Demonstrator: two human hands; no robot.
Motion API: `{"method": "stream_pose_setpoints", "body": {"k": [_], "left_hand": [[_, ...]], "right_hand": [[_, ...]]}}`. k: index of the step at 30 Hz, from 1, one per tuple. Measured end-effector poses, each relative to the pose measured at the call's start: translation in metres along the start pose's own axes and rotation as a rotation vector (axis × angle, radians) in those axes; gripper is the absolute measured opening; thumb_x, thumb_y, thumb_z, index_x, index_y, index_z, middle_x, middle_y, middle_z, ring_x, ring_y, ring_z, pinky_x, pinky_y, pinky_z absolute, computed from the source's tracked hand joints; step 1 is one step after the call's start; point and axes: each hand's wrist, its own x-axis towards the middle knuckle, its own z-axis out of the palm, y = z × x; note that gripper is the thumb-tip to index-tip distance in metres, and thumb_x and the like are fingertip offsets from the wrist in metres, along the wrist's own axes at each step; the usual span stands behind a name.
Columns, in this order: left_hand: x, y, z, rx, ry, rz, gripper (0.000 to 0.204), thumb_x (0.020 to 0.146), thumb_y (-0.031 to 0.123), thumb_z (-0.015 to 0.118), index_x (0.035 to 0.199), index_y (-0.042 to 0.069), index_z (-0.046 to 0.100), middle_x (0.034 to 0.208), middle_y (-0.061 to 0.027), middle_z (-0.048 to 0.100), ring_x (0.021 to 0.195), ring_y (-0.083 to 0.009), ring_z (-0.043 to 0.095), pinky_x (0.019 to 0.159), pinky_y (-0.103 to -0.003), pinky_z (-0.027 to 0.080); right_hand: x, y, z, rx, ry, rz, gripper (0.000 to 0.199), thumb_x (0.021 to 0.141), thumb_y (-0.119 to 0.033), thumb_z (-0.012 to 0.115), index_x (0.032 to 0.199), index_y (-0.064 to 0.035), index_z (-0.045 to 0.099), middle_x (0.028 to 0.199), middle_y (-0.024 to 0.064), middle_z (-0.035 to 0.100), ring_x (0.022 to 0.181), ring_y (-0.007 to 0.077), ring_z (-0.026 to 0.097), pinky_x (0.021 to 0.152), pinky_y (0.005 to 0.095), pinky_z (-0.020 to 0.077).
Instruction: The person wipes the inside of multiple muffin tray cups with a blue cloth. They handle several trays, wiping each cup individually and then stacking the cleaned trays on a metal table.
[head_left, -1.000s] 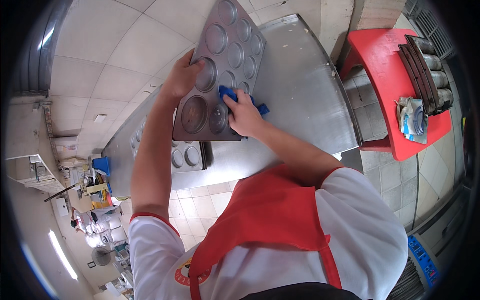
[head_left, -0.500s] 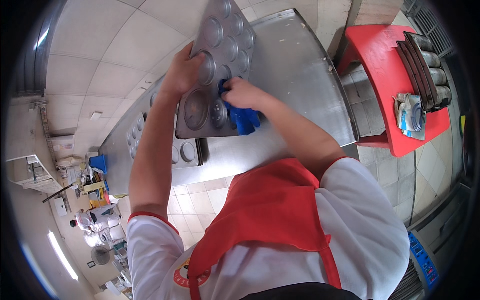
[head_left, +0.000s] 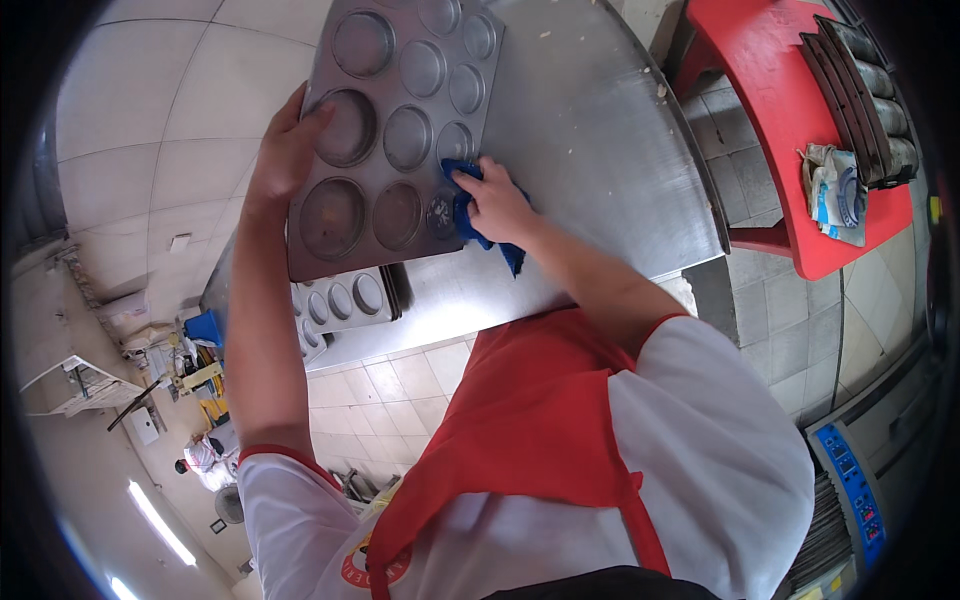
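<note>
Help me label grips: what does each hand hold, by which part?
Left hand: baking pan, by its left edge. Right hand: blue cloth, by its bunched upper part.

Bright indoor light, wide fisheye view, corners lost to black.
Tube lamp (head_left: 162, 523) at lower left blown out to plain white; second lamp (head_left: 122, 588) partly cut by the dark rim. Strong glare on the near strip of the steel table (head_left: 585, 150), softer sheen farther up. Baking pan (head_left: 376, 91) duller, shade along its cup walls. Wall tiles (head_left: 130, 160) and red table (head_left: 765, 90) bow toward the rim. Left hand (head_left: 287, 158) and right hand (head_left: 497, 207) fairly clear; far clutter (head_left: 205, 382) at left small, soft, hard to make out.
</note>
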Motion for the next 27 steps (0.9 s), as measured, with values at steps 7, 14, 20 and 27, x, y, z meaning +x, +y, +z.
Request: {"method": "stream_pose_setpoints", "body": {"k": [7,14,20,27], "left_hand": [[-0.001,0.007,0.001,0.062,0.001,-0.025,0.055,0.104,0.019,0.060,0.151,-0.004,0.046,0.136,-0.0107,0.063,0.123,-0.0167,0.059,0.108,-0.031,0.044],[0.002,0.002,-0.001,-0.022,-0.062,-0.024,0.055,0.104,0.019,0.060,0.152,-0.004,0.046,0.138,-0.0121,0.062,0.127,-0.0180,0.057,0.109,-0.031,0.043],[0.001,-0.003,-0.005,-0.045,-0.043,-0.011,0.053,0.104,0.018,0.061,0.150,-0.005,0.048,0.136,-0.0114,0.063,0.126,-0.0183,0.058,0.110,-0.032,0.043],[-0.003,-0.001,0.003,0.017,0.004,-0.011,0.052,0.104,0.018,0.060,0.150,-0.003,0.049,0.136,-0.0108,0.064,0.126,-0.0172,0.058,0.109,-0.031,0.043]], "right_hand": [[0.010,-0.018,-0.003,-0.175,0.021,-0.012,0.056,0.082,-0.009,0.068,0.138,-0.0040,0.062,0.132,0.0251,0.049,0.114,0.0432,0.056,0.100,0.0472,0.0526],[0.031,-0.020,-0.005,-0.265,-0.103,0.144,0.060,0.084,-0.016,0.067,0.138,0.0058,0.057,0.134,0.0276,0.052,0.119,0.0432,0.057,0.098,0.0477,0.0546],[0.035,-0.034,-0.007,-0.153,-0.214,0.269,0.061,0.087,-0.018,0.065,0.140,0.0098,0.053,0.142,0.0311,0.049,0.126,0.0455,0.056,0.103,0.0487,0.0525],[0.039,-0.036,-0.024,-0.161,-0.047,0.078,0.054,0.086,-0.017,0.066,0.135,0.0055,0.059,0.136,0.0261,0.051,0.121,0.0438,0.057,0.102,0.0479,0.0525]]}}
